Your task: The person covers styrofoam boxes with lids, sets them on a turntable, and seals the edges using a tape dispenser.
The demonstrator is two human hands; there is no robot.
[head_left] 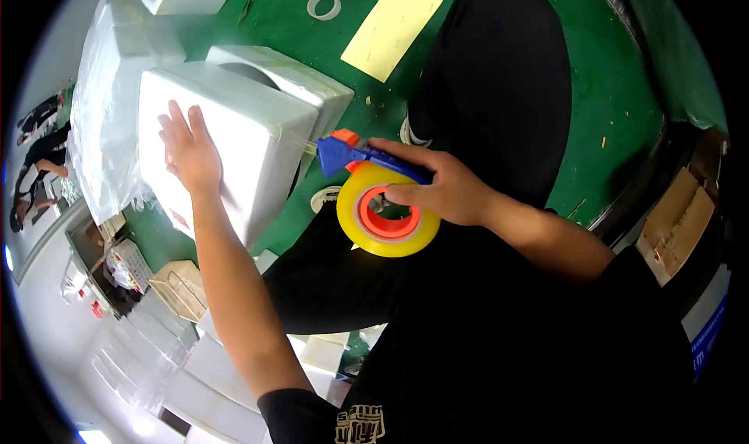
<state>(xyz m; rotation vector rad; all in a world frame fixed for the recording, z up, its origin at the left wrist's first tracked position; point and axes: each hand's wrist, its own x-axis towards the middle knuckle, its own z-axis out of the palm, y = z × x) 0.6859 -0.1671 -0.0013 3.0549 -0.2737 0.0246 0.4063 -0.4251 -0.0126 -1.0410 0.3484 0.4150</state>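
Note:
A white foam box (257,143) stands in front of my knees, tilted in the view. My left hand (189,151) lies flat on its bright face, fingers spread. In my right hand (445,185) is a blue and orange tape dispenser (337,152), gripped by its handle. It carries a large roll of yellowish packing tape (359,237) on an orange hub. A strip of clear tape (300,141) runs from the dispenser's head to the box's near edge. Behind the box sits a second white foam piece (324,89) with a dark round opening, partly hidden.
On the green floor lie a yellow paper sheet (392,27) and an empty tape ring (324,6). Plastic-wrapped white boxes (109,101) stand at the left. A wooden box (179,289) and a white basket (133,264) are lower left; a cardboard box (676,225) is at right. People show at far left.

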